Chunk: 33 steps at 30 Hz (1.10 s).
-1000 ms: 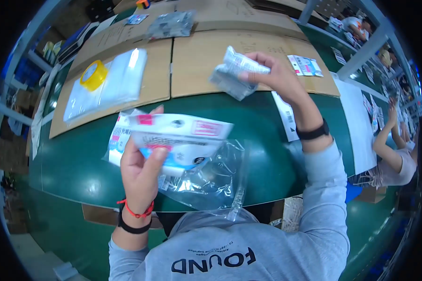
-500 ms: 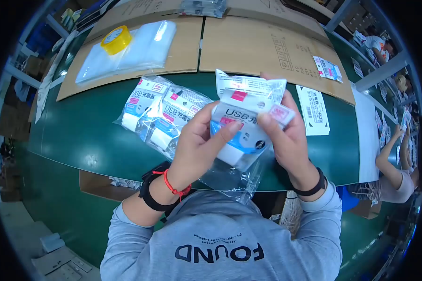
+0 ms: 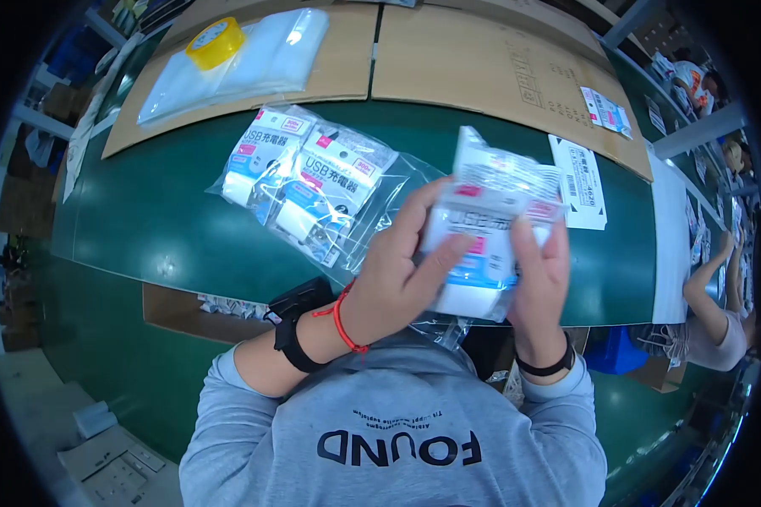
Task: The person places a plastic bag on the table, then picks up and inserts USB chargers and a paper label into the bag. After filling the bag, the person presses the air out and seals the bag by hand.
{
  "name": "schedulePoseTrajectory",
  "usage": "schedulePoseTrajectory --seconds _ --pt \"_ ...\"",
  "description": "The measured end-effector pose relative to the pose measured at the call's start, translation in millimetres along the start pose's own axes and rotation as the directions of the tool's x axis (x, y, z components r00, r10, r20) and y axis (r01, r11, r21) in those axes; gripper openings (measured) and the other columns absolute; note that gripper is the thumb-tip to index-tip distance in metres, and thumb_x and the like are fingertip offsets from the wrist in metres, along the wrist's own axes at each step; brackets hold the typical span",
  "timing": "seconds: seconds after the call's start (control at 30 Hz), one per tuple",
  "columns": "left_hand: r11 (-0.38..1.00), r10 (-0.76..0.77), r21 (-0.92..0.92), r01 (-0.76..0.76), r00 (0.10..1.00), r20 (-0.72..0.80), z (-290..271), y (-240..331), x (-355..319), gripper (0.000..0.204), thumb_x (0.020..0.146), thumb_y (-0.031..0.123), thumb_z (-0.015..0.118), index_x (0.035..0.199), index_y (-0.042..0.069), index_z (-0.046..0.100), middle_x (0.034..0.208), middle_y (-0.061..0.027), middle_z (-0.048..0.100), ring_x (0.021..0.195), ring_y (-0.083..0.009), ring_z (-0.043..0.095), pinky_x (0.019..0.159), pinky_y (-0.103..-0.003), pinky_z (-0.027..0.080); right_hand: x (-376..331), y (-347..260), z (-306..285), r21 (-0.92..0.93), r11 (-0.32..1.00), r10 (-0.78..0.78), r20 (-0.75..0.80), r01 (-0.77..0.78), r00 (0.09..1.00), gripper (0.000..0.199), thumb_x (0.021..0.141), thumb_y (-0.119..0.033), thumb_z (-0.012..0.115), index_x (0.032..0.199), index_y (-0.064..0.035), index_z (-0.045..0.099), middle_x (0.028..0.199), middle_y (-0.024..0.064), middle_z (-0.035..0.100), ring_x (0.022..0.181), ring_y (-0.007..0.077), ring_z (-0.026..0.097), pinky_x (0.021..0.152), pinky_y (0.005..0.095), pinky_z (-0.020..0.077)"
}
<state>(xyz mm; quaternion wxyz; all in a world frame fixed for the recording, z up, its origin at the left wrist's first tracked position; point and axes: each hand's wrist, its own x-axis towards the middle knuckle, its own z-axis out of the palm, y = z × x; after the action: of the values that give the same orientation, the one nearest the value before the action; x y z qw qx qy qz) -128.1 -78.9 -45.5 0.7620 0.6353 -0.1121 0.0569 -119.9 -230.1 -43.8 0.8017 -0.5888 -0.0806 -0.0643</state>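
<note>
Place: a packing workshop or warehouse line.
Bench (image 3: 144, 228): long, green-topped, with flattened cardboard sheets (image 3: 482, 59) on its far side.
Supplies: stacked clear bags (image 3: 254, 63), yellow tape roll (image 3: 216, 42), printed labels (image 3: 579, 182).
Right: another worker (image 3: 719, 313) at the same bench.

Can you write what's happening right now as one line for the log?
left hand: holds white packet stack | right hand: holds same stack | clear bag of packets: lying on green table

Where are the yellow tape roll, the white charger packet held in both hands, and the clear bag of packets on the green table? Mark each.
yellow tape roll (image 3: 216, 42), head view, on its top rim.
white charger packet (image 3: 490, 211), head view, on its front face between the hands.
clear bag of packets (image 3: 313, 182), head view, on the middle packet inside.
</note>
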Motion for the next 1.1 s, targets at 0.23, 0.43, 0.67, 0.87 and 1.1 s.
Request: schedulePoseTrajectory --seconds 0.23,0.43,0.67,0.87,1.1 --pt "0.579 0.038 0.744 -0.334 0.922 0.384 -16 -19 -11 0.022 0.082 0.022 0.066 0.085 0.004 0.054 0.076 -0.0102 0.054 0.072 -0.0260 0.058 0.060 -0.034 0.048 20 -25 -80 0.013 0.970 0.239 -0.262 -0.244 0.935 0.041 0.093 -0.014 0.054 0.130 0.0010 0.042 0.115 0.0114 0.058 0.098 0.0145 0.060 0.084 0.0278 0.0490" --pt "0.379 -0.005 0.855 -0.353 0.924 0.383 -10 -40 -14 0.018 0.079 0.017 0.065 0.082 0.003 0.054 0.077 -0.0104 0.055 0.072 -0.0258 0.059 0.057 -0.036 0.048 14 -33 -93 -0.250 0.896 0.389 0.049 -0.366 0.920 0.040 0.092 -0.017 0.057 0.127 0.0003 0.046 0.109 0.0094 0.061 0.096 0.0163 0.060 0.081 0.0281 0.0486" --pt "0.552 0.196 0.742 -0.381 0.924 0.328 -14 -12 -15 0.009 0.076 0.003 0.065 0.083 0.003 0.059 0.075 -0.0102 0.059 0.063 -0.0277 0.058 0.054 -0.035 0.047 28 -34 -61 -0.756 0.649 0.655 0.501 -0.081 0.566 0.047 0.089 -0.016 0.060 0.129 0.0032 0.044 0.108 0.0100 0.061 0.095 0.0184 0.057 0.085 0.0282 0.0448" --pt "0.548 0.209 0.728 -0.412 0.910 0.358 -9 -9 -12 0.010 0.075 0.003 0.065 0.081 0.002 0.058 0.074 -0.0105 0.058 0.063 -0.0274 0.058 0.053 -0.035 0.046 37 -5 -46 -0.767 0.633 0.686 0.491 -0.107 0.537 0.051 0.089 -0.014 0.059 0.134 0.0028 0.039 0.122 0.0128 0.054 0.110 0.0174 0.051 0.095 0.0279 0.0388" --pt "0.558 0.197 0.710 -0.431 0.899 0.391 -11 -6 -16 0.012 0.075 0.005 0.064 0.084 0.003 0.056 0.072 -0.0098 0.054 0.061 -0.0259 0.057 0.051 -0.035 0.045 38 32 -36 -0.521 0.823 0.533 0.576 -0.225 0.619 0.056 0.089 -0.010 0.057 0.140 0.0002 0.034 0.135 0.0127 0.045 0.123 0.0172 0.041 0.104 0.0297 0.0313"
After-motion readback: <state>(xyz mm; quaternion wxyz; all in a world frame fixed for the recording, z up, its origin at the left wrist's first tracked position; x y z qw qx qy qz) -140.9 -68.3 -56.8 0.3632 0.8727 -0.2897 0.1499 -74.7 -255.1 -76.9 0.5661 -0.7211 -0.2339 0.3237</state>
